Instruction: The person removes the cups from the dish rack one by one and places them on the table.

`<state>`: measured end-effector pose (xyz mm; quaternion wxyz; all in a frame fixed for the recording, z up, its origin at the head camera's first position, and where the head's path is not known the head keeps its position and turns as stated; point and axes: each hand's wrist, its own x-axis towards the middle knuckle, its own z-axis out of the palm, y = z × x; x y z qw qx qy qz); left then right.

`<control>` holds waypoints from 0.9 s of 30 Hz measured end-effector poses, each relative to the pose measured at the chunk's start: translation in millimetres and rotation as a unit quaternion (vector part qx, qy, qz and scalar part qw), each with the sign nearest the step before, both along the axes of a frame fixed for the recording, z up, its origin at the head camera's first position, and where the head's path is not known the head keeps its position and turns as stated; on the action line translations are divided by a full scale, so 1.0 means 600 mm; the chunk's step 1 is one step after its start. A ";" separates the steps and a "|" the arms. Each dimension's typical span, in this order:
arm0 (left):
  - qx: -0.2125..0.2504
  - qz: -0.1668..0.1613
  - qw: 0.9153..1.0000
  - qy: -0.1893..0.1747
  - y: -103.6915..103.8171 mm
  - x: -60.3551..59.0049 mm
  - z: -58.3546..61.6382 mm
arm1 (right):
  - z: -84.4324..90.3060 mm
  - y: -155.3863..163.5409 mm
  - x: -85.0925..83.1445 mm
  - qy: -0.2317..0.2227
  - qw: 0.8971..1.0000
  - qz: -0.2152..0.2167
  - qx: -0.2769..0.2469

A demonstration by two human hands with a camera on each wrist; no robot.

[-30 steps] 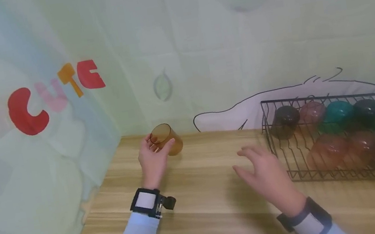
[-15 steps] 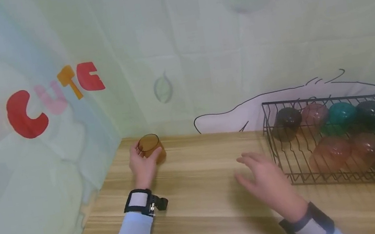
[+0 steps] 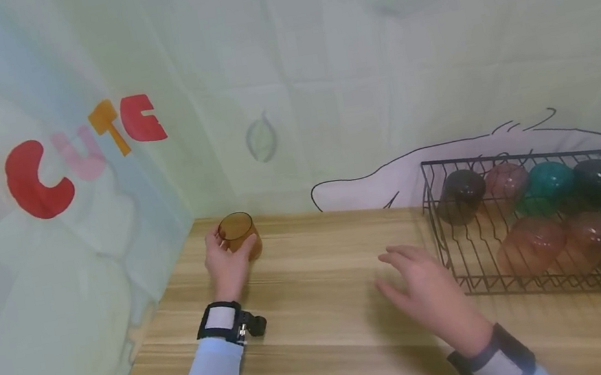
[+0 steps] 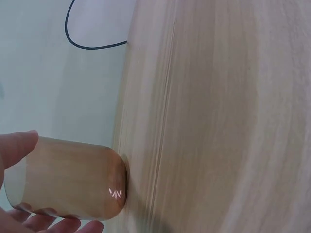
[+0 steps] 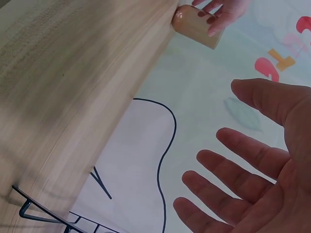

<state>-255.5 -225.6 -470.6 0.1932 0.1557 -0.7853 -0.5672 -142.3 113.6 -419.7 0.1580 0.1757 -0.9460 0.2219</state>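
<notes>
Cup (image 3: 236,226), amber, clear: upright at the far left of the bench (image 3: 321,315), mouth up; in the left wrist view its base meets the wood. Left hand (image 3: 228,270) clamped round its side, thumb on the near right, fingers on the left. One second ago the cup was farther right and tilted; half a second ago it was almost here, and it has since shifted slightly left, hand with it.

Right hand (image 3: 434,294): nothing held, thumb and fingers apart, above the bench just left of the rack (image 3: 526,156). Position practically the same in all three head frames.

Rack: black wire, two rows of rounded tinted cups (image 3: 550,179), dark, pink and teal; arrangement same as earlier. Backdrop (image 3: 335,110) behind, pale green, "CUTE" lettering (image 3: 41,189) at left.
</notes>
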 end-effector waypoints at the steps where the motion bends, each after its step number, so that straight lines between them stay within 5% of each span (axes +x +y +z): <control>1: -0.001 0.000 1.000 0.000 0.001 0.000 0.000 | 0.001 0.000 0.001 0.000 1.000 0.000 0.001; 8: -0.027 0.007 0.999 -0.029 0.005 0.003 0.008 | 0.013 0.004 0.002 0.007 1.000 0.004 0.012; 13: -0.075 0.021 0.996 -0.033 0.018 0.018 0.031 | 0.037 0.013 0.000 0.017 1.000 0.003 0.026; 19: -0.142 0.020 0.989 0.032 0.060 0.045 0.074 | 0.080 0.041 -0.014 0.030 0.999 -0.010 0.039; 27: -0.202 -0.045 0.973 0.101 0.142 0.087 0.097 | 0.115 0.085 -0.052 0.047 0.996 -0.041 0.056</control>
